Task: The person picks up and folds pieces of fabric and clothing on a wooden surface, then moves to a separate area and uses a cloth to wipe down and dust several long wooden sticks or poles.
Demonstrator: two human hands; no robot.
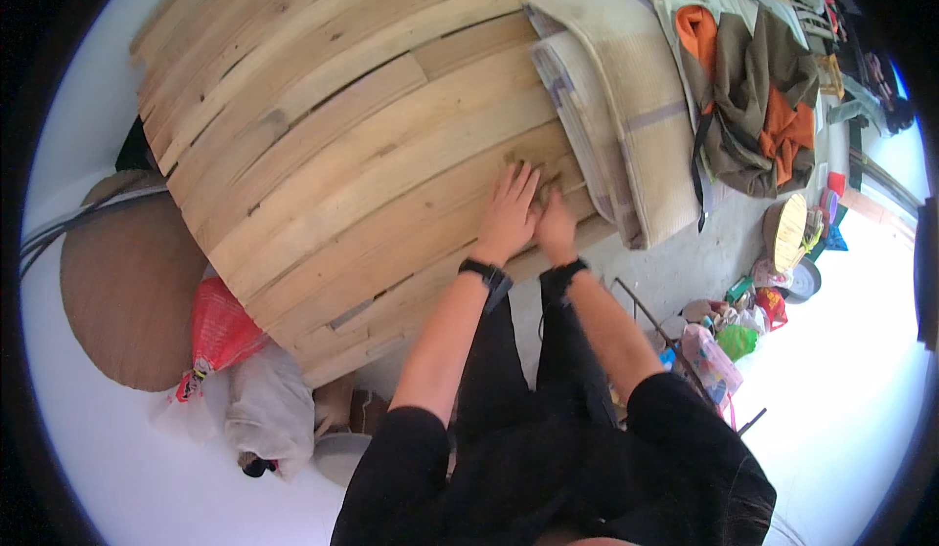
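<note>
Before me is a wide platform of pale wooden boards (330,150) with dark gaps between some planks. My left hand (506,216) lies palm down near its close edge, its fingers stretched forward. Right beside it, my right hand (556,229) has its fingers bent, and the two hands meet at the thumbs. A small brownish thing (549,183) shows at the fingertips; it is blurred, and I cannot tell what it is or whether the right hand grips it. Just right of the hands lies a folded beige mat (631,91) with purplish stripes.
An olive and orange garment (763,106) hangs over the platform's right end. Left of the platform stand a round brown board (132,282), a red sack (220,326) and a white sack (271,399). Bags (710,362) and a round basin (803,279) crowd the floor at right.
</note>
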